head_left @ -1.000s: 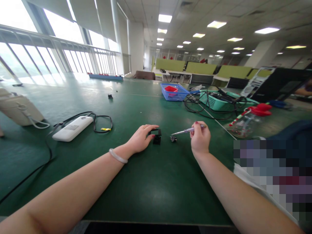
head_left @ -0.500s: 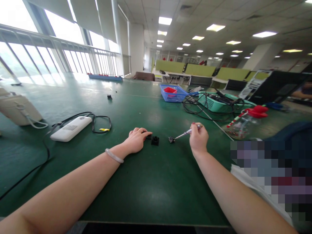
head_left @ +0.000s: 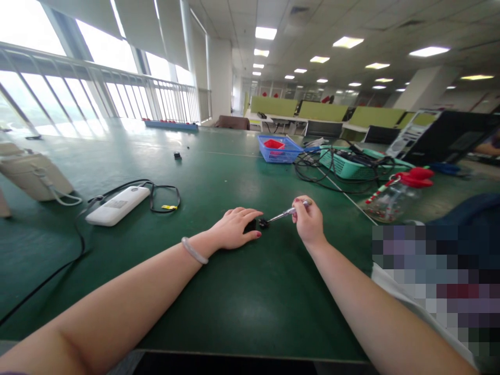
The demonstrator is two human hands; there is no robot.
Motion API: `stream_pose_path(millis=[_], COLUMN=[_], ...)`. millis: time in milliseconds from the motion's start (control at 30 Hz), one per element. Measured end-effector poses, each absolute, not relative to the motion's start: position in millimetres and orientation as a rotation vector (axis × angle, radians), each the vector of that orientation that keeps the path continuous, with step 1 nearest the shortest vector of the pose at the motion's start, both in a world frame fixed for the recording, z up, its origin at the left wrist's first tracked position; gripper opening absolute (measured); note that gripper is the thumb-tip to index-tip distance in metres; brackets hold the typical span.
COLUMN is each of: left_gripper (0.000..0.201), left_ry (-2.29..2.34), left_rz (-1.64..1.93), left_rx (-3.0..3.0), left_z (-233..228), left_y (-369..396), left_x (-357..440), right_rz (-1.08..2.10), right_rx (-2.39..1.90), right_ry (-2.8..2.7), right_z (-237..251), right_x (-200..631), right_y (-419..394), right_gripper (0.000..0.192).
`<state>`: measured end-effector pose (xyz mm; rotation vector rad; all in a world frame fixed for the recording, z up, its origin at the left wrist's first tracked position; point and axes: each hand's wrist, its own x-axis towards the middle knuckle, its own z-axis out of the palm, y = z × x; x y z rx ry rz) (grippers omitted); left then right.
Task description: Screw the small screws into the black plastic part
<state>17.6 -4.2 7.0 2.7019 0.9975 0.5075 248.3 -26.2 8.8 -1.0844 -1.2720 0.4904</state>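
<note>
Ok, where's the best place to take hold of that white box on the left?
Grip the white box across its narrow width at mid-length, coming from above. It lies flat, long and slim on the table, and its cable leaves the far end, so the middle is free.

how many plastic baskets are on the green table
2: a blue basket with something red inside, far centre, and a teal basket full of black cables just right of it. More may be hidden behind the clutter at right.

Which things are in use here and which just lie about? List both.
In use: left hand lying on a small black part; right hand holding a screwdriver, tip at that part.

Lying about: white device with black cable, blue basket, green basket, red-lidded bottle, beige case.
</note>
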Motion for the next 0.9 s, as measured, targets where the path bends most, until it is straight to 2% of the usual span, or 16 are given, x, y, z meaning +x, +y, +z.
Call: stream_pose_path(millis=[133, 300, 700, 900], left_gripper=[0.058, 0.044, 0.025, 0.021], left_ry=[0.912, 0.910, 1.151, 1.075], left_rz=[0.493, 0.507, 0.539, 0.445], left_rx=[2.722, 2.687, 2.523, 2.512], left_z=[10, 10, 12, 19], left_y=[-7, -7, -35, -71], left_x=[21, 21, 19, -21], right_rz=[0.641, 0.754, 0.737, 0.721], right_rx=[-0.996, -0.901, -0.916, -0.933], right_ry=[-1.213, -0.991, -0.926, -0.953], right_z=[10, 3, -8, -6], right_x=[241, 250, 257, 257], right_y=[-23, -12, -2, -5], right_gripper=[0.014, 0.012, 0.011, 0.010])
